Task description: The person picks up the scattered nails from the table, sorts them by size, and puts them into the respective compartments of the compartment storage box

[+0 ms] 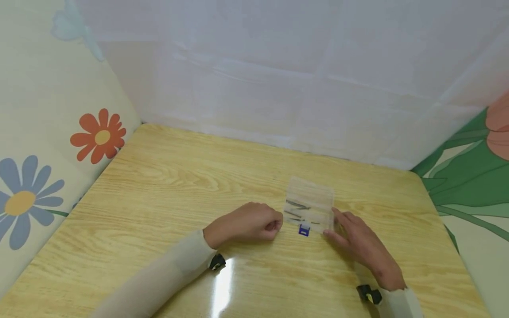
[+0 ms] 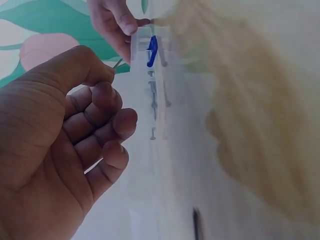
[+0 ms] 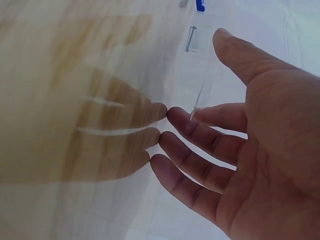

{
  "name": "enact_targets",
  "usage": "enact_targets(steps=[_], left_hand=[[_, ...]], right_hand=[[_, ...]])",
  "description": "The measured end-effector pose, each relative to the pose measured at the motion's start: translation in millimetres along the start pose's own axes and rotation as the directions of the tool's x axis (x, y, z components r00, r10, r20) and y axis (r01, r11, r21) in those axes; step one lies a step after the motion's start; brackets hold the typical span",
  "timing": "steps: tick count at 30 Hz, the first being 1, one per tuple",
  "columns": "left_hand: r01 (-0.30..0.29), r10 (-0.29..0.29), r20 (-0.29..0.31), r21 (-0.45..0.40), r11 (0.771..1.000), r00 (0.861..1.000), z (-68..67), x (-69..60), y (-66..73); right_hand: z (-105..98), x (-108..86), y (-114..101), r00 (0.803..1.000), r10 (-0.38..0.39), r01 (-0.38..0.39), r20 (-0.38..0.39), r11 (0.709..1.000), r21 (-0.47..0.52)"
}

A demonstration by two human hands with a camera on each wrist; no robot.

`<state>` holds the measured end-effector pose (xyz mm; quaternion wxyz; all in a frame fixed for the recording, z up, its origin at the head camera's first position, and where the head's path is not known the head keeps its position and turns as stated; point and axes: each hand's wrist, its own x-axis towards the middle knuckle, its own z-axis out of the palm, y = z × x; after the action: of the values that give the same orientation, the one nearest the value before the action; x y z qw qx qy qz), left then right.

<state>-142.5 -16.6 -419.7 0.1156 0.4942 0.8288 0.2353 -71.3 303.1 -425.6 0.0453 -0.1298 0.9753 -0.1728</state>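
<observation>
A clear plastic box [image 1: 312, 190] with a blue latch [image 1: 304, 230] lies on the table between the hands. Several thin metal pieces [image 1: 296, 204] are inside it; one with a flat head, like a nail or screw [image 3: 191, 39], shows in the right wrist view. Left of the box, the left hand [image 1: 254, 223] pinches a thin metal piece [image 2: 118, 63] between thumb and forefinger; most of it is hidden. The right hand [image 1: 359, 240] rests along the box's right side, fingers gently bent, thumb near the front corner. Whether the lid is down, I cannot tell.
The wood-grain table [image 1: 191, 176] mirrors the hands in its glossy top. A white sheet [image 1: 246, 79] hangs behind it, with flower-printed cloth [image 1: 32, 110] at the sides. A dark pointed thing [image 2: 196, 222], too blurred to name, shows low in the left wrist view.
</observation>
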Motion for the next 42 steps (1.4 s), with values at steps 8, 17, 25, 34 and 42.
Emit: enact_targets(steps=[8,17,25,34,42], left_hand=[[0.001,0.0,-0.05,0.028,1.0,0.999,2.2,17.0,1.8],[-0.022,0.027,-0.075,0.066,0.998,0.997,7.9,44.2,7.0],[-0.012,0.02,-0.063,0.117,0.993,0.998,11.3,69.2,16.8],[0.02,-0.016,-0.033,0.119,0.993,0.999,10.4,83.4,23.1],[0.034,-0.033,-0.01,0.117,0.993,0.999,12.0,91.4,24.0]], right_hand=[[2,0.3,0,1.0,-0.002,0.002,-0.012,1.0,-0.003],[3,-0.3,0,0.999,-0.023,0.023,-0.032,1.0,0.005],[3,-0.6,2,0.998,-0.042,0.041,-0.048,0.999,-0.016],[6,1.0,3,0.996,-0.057,0.057,-0.061,0.998,-0.017],[8,0.7,4,0.993,-0.08,0.078,-0.081,0.997,-0.026]])
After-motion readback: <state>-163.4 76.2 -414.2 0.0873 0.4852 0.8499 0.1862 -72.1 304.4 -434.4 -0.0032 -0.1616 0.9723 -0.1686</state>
